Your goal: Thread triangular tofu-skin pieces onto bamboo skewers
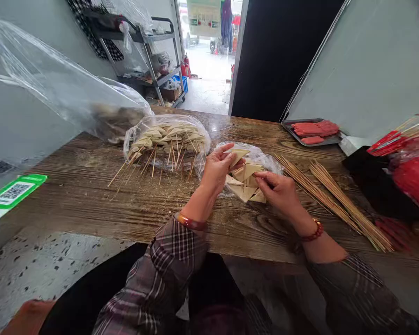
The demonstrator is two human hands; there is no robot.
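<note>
Pale triangular pieces [245, 191] lie in a clear plastic bag [272, 163] at the middle of the wooden table. Above them, my left hand [218, 165] pinches a triangular piece [239, 155] between thumb and fingers. My right hand [277, 190] has its fingertips closed at the edge of another triangular piece [250, 170], over the right side of the bag. To the left, a second bag holds a heap of skewered triangles [171, 132], their sticks pointing toward me. Two bundles of bare wooden sticks [317, 193] [351, 204] lie right of my right hand.
A dark tray [305, 141] with red slabs sits at the table's back right. Nearer on the right stands a black box [373, 181] beside red packages [414, 179]. A large plastic bag [77, 93] is at left, and a green QR card [16, 191] lies at the left edge.
</note>
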